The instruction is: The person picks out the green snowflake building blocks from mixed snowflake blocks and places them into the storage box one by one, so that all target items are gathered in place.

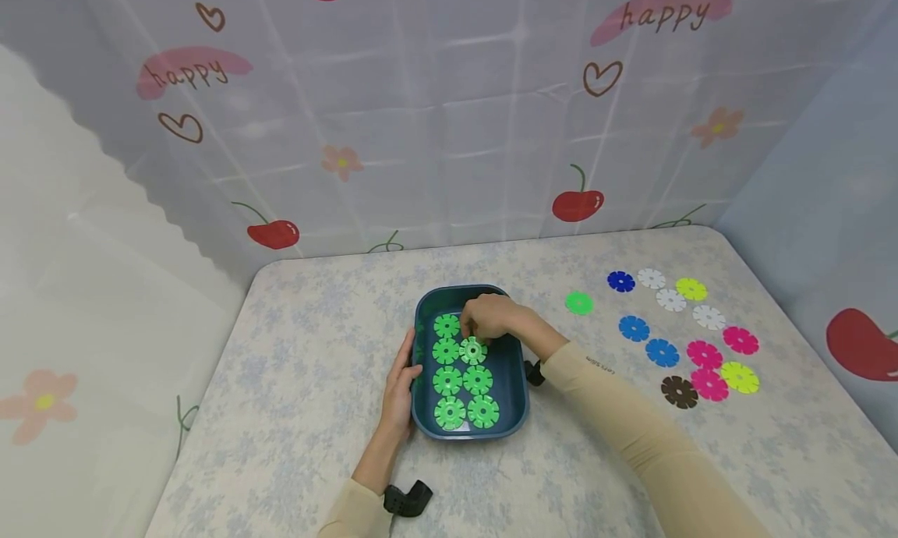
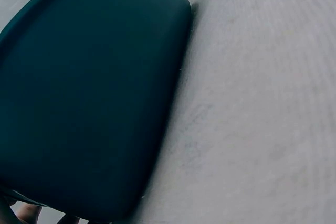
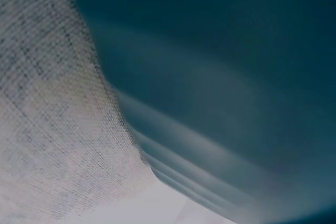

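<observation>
A dark teal tray (image 1: 515, 413) stands on the table, with green notched plastic discs (image 1: 449, 380) laid in two columns inside it. My left hand (image 1: 398, 394) holds the tray's left side, its fingers along the outer wall and its thumb at the rim. Over the upper part of the tray, my right hand (image 1: 491, 316) has its fingers curled down and pinches a paler-looking green disc (image 1: 474, 352) at its upper edge. The tray's outer wall (image 2: 100, 87) fills much of the left wrist view. Only teal wall (image 3: 210, 87) and cloth appear in the right wrist view.
Right of the tray lies a single green disc (image 1: 579, 303). Farther right are several loose discs: dark blue (image 1: 620, 281), white (image 1: 671, 300), light blue (image 1: 662, 352), yellow (image 1: 740, 377), pink (image 1: 705, 355) and brown (image 1: 679, 392). A printed curtain (image 1: 449, 117) hangs behind the table.
</observation>
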Motion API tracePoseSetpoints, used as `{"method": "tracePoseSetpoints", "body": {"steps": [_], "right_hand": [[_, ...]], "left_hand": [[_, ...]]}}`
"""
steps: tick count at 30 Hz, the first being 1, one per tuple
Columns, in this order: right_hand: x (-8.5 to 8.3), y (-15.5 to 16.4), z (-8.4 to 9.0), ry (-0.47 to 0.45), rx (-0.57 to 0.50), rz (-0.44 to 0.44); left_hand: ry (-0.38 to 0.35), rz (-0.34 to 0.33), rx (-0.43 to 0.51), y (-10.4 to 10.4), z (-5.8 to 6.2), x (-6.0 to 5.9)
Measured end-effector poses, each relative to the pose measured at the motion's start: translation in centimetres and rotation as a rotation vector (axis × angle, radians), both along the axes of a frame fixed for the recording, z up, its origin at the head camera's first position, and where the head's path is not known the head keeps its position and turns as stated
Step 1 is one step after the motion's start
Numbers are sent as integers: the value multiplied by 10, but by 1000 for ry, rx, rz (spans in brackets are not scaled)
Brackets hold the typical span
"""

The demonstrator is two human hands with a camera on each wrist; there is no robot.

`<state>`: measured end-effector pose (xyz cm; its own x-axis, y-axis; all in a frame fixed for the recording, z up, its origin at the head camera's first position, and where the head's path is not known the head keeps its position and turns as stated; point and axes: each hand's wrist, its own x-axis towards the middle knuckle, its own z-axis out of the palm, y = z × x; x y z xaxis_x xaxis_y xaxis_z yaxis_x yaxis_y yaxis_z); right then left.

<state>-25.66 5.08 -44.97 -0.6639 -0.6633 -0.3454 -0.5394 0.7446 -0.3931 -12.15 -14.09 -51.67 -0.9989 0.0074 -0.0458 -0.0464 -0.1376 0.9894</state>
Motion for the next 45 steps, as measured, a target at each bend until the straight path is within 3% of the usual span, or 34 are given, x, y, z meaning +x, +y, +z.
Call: {"method": "tracePoseSetpoints", "body": {"steps": [24,30,36,40,45], "right_hand": [[3,0,0,67,6,-3],[1,9,11,76,-142,-12],[-2,43,30,53,-417,-57],[-7,79,32,-6,-559,-185],[-12,129,21,-94,-674,-435]], "left_hand": [[13,-1,-35,0,-1,0],[8,-2,-43,0,-2,1],[11,4,-15,0,0,0],[14,8,-21,-1,1,0],[8,6,-22,0,0,0]]}}
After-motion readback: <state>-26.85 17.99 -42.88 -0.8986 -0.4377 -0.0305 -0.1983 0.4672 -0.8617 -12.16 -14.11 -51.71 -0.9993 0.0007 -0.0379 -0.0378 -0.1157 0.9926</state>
